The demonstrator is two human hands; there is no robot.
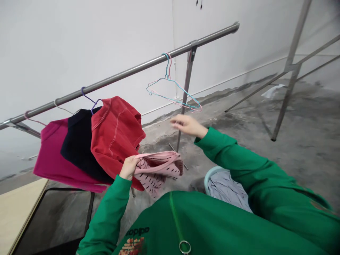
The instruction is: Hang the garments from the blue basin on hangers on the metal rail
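Observation:
My left hand (129,167) pinches the edge of a pink garment (159,173) with small black dashes. The garment hangs from that hand, its pink-banded opening gaping upward; I cannot tell which kind of garment it is. My right hand (189,125) is raised in the air to the right of the garment, with nothing visible in it. Its fingers are loosely bent and slightly blurred. Just above it, a blue wire hanger (183,88) and a pink wire hanger (201,106) hang on the metal rail (132,72), touching neither hand.
Red (114,131), dark navy (79,148) and magenta (55,152) garments hang on the rail at left. A light-blue-rimmed bucket (209,174) with grey cloth stands below my right arm. Rack legs (284,102) stand at right; a pale board (18,209) lies lower left.

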